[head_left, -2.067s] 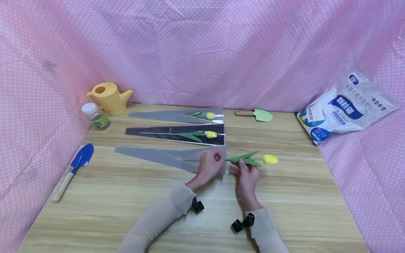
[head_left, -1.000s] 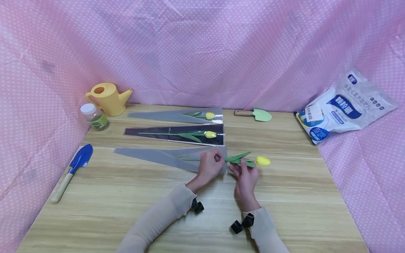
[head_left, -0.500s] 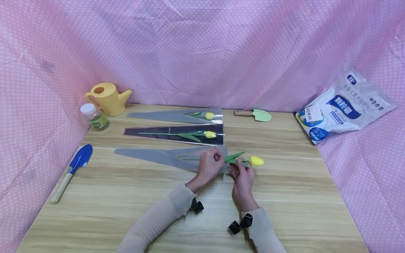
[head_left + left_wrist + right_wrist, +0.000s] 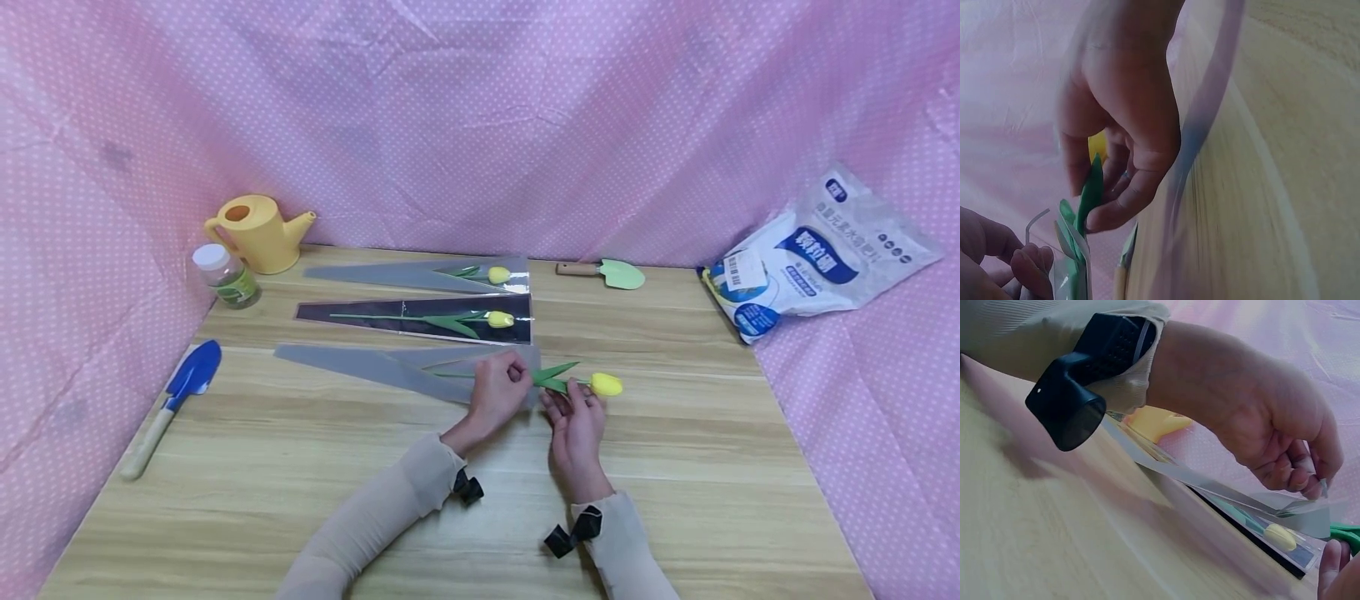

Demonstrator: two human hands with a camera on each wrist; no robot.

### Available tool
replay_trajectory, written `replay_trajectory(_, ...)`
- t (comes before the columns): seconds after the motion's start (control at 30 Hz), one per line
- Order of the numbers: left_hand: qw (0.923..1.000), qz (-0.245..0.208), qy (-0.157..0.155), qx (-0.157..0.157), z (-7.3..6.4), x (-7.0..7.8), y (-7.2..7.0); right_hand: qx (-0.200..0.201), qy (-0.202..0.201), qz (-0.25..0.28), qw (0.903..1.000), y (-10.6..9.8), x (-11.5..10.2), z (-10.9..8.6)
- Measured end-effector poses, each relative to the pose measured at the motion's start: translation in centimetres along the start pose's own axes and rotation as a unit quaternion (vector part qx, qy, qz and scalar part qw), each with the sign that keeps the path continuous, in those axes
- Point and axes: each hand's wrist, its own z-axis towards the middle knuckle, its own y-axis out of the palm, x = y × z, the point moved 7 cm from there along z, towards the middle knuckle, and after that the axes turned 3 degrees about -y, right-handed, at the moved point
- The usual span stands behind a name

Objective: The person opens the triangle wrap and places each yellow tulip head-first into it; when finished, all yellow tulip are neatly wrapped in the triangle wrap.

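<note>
In the head view, a yellow tulip (image 4: pixel 606 384) with green leaves lies partly inside a grey, see-through-fronted flower sleeve (image 4: pixel 337 365). Its stem runs into the sleeve, while the bloom and part of the leaves stick out on the right. My left hand (image 4: pixel 500 387) pinches the sleeve's film at the open end, as the right wrist view shows, where the film stands up from the backing (image 4: pixel 1307 522). With thumb and fingers, my right hand (image 4: pixel 577 429) grips the tulip by its leaves just outside the opening; the left wrist view shows the leaves (image 4: pixel 1090 194) between them.
Behind lie a dark sleeve (image 4: pixel 360 313) and a second grey sleeve (image 4: pixel 375 277), each with a yellow tulip inside. Around the edges are a yellow watering can (image 4: pixel 262 237), a lidded jar (image 4: pixel 228 279), a blue trowel (image 4: pixel 180 400), a green trowel (image 4: pixel 621 274) and a printed bag (image 4: pixel 810 258).
The tulip has slid left, deeper into the sleeve, and my right hand has shifted slightly left with it. In the last half second it has barely moved. My left hand stays in place.
</note>
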Motion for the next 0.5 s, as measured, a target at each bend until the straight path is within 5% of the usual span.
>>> replay_trajectory(0.5, 0.9999, 0.008, -0.002, -0.008, -0.2, 0.13, 0.36, -0.007, 0.023, -0.073, 0.997, 0.89, 1.03, -0.51)
